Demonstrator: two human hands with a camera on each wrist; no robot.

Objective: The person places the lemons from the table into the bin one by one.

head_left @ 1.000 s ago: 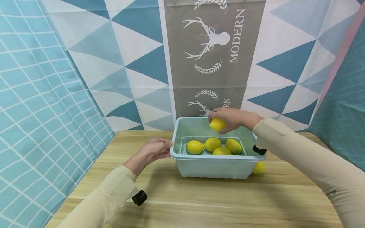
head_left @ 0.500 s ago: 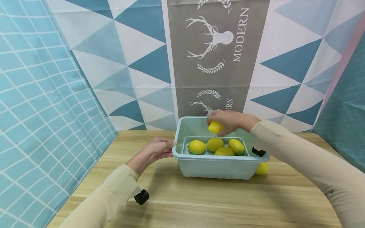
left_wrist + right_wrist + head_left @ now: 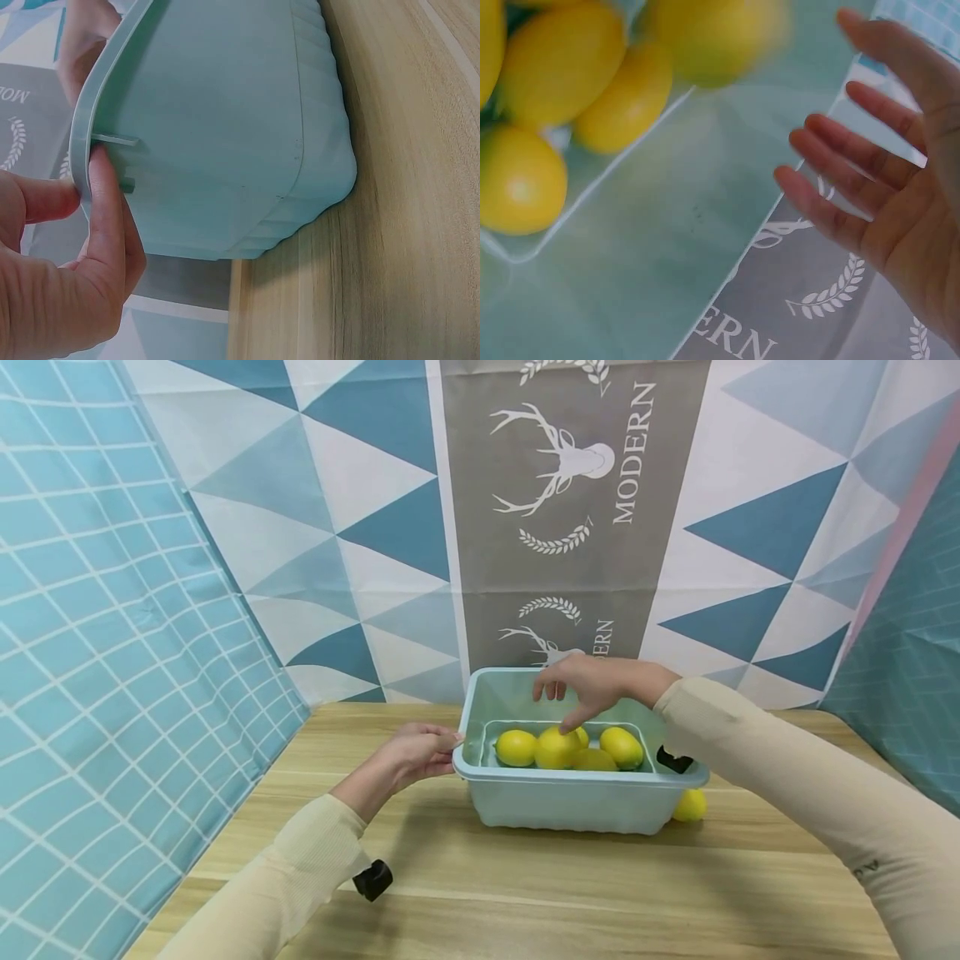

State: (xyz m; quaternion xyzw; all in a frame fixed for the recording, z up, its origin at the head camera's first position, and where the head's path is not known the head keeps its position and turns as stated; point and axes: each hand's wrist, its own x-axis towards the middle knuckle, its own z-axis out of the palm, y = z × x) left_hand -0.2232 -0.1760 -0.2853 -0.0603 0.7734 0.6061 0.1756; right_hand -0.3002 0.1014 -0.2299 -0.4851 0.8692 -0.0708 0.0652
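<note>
My left hand (image 3: 416,752) pinches the left rim of a pale blue plastic bin (image 3: 570,806). In the left wrist view the thumb lies on one side of that rim and the fingers (image 3: 109,217) on the other. Above the bin's inside, my right hand (image 3: 588,685) has its fingers spread and holds nothing. A lemon (image 3: 556,749) is just below its thumb, and this lemon (image 3: 716,37) looks blurred in the right wrist view, apart from the fingers. Several more lemons lie in the bin, among them a left one (image 3: 516,748) and a right one (image 3: 621,747).
One lemon (image 3: 689,805) lies on the wooden table (image 3: 525,893) by the bin's right side, partly hidden behind it. A patterned cloth (image 3: 375,527) hangs behind the table, with blue tiled cloths on both sides.
My right hand has let go of the lemon it held, and its fingers have spread. That lemon has dropped among the others in the bin. The left hand keeps its hold on the rim.
</note>
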